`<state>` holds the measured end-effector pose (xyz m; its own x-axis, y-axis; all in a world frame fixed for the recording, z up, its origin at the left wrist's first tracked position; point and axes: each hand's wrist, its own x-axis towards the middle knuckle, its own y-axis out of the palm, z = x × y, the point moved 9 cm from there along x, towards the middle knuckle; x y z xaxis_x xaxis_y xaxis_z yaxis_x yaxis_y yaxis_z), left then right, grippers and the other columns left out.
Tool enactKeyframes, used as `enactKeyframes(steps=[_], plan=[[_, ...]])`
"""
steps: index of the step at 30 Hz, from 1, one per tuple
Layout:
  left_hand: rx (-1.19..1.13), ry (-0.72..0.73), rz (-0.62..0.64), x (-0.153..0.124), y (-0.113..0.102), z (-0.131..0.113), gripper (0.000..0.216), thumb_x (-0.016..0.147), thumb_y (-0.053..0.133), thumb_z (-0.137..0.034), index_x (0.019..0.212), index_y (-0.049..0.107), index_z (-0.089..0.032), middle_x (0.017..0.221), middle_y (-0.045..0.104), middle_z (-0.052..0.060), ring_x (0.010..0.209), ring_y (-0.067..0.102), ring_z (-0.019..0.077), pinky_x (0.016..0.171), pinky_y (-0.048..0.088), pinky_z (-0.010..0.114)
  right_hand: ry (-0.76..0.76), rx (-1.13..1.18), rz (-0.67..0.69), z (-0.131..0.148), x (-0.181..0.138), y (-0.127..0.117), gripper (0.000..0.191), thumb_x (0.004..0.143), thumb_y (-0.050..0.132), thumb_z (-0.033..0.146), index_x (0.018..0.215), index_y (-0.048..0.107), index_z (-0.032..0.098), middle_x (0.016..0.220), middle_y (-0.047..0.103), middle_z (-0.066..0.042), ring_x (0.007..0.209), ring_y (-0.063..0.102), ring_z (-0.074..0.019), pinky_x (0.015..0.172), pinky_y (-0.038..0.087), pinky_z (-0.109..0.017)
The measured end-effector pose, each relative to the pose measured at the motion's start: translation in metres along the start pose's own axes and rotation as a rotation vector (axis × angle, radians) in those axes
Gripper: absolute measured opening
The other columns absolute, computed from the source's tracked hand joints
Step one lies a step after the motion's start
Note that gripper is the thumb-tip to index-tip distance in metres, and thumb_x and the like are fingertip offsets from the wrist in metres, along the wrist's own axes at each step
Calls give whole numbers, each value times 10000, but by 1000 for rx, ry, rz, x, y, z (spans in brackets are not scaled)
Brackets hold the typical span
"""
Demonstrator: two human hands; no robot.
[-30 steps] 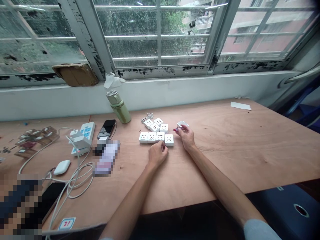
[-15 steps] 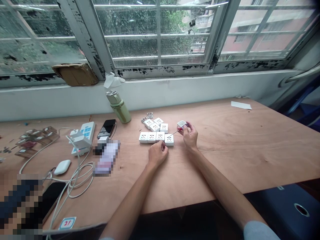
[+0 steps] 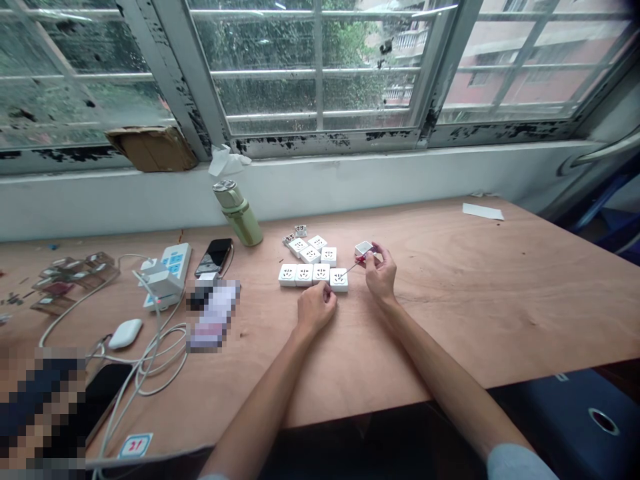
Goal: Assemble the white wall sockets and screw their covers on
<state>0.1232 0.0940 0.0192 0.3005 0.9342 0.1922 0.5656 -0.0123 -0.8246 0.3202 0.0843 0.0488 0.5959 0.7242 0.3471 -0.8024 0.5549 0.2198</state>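
Your right hand pinches a small red-handled screwdriver and a small white square plastic piece at the fingertips. The thin shaft slants down and to your left, toward a white square socket module at the right end of the front row. Your left hand rests curled on the plywood table just below that row; you cannot tell whether it holds anything. The front row has four modules side by side, with four more loosely grouped behind them and small metal parts just beyond. Further left lie a black smartphone, a white power strip and looped white cables. A pale green bottle stands near the wall.
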Motion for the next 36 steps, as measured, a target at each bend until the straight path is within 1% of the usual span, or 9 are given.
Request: enactKeyframes(steps=[5, 13, 15, 18, 21, 24, 26, 30, 36], plan=[[0, 4, -2, 0, 0, 0, 70, 826, 538, -254, 785, 579, -214, 729, 639, -3, 670, 579, 147, 587, 318, 248, -73, -75, 49, 9, -4, 6, 386, 896, 546, 403, 1218, 545, 190, 1039, 613, -70, 771, 678, -155, 762, 590, -344], [-6, 11, 1, -1, 0, 0, 74, 834, 531, -256, 790, 572, -211, 733, 642, -4, 667, 576, 142, 583, 318, 242, -251, -222, 176, 41, -15, 23, 323, 926, 510, 348, 1226, 576, 248, 1153, 541, -78, 849, 636, -164, 787, 589, -352], [1, 11, 6, -1, 1, 0, 78, 838, 530, -256, 791, 570, -209, 738, 645, -3, 670, 578, 142, 580, 316, 242, -309, -270, 237, 50, -19, 31, 321, 931, 504, 326, 1232, 581, 250, 1162, 553, -83, 899, 627, -183, 805, 588, -364], [23, 26, 3, -1, 1, -2, 82, 847, 526, -254, 794, 563, -204, 748, 647, 1, 673, 582, 144, 582, 317, 243, -421, -358, 375, 64, -24, 46, 323, 942, 477, 272, 1249, 572, 237, 1164, 573, -95, 977, 614, -208, 829, 584, -378], [38, 59, -16, -3, 0, -7, 89, 865, 527, -268, 907, 564, -199, 735, 639, 1, 673, 588, 154, 586, 325, 250, -505, -433, 550, 78, -26, 62, 315, 942, 458, 211, 1232, 578, 229, 1148, 595, -92, 976, 615, -203, 821, 576, -360], [3, 98, -35, -5, -2, -13, 284, 900, 508, -306, 1160, 502, -191, 722, 630, -13, 666, 593, 157, 585, 338, 250, -513, -537, 713, 88, -23, 75, 314, 931, 442, 162, 1201, 597, 207, 1136, 612, -91, 907, 625, -186, 782, 557, -332], [-3, 138, -35, -5, -2, -17, 368, 923, 484, -318, 1271, 451, -204, 725, 629, -22, 668, 594, 154, 588, 344, 250, -506, -639, 784, 93, -20, 82, 321, 920, 430, 130, 1182, 610, 180, 1104, 625, -95, 872, 625, -179, 765, 533, -318], [55, 189, -35, -6, -1, -22, 386, 920, 488, -293, 1300, 468, -226, 718, 618, -22, 674, 587, 153, 598, 340, 259, -496, -846, 883, 98, -17, 95, 328, 880, 437, 65, 1130, 634, 140, 1089, 640, -99, 884, 607, -175, 765, 466, -291], [64, 178, -34, -5, 0, -20, 392, 904, 498, -272, 1294, 477, -240, 682, 597, -34, 651, 565, 154, 595, 325, 263, -460, -1077, 990, 93, -16, 109, 330, 810, 447, -12, 1010, 663, 136, 1041, 639, -84, 861, 570, -153, 700, 380, -246]])
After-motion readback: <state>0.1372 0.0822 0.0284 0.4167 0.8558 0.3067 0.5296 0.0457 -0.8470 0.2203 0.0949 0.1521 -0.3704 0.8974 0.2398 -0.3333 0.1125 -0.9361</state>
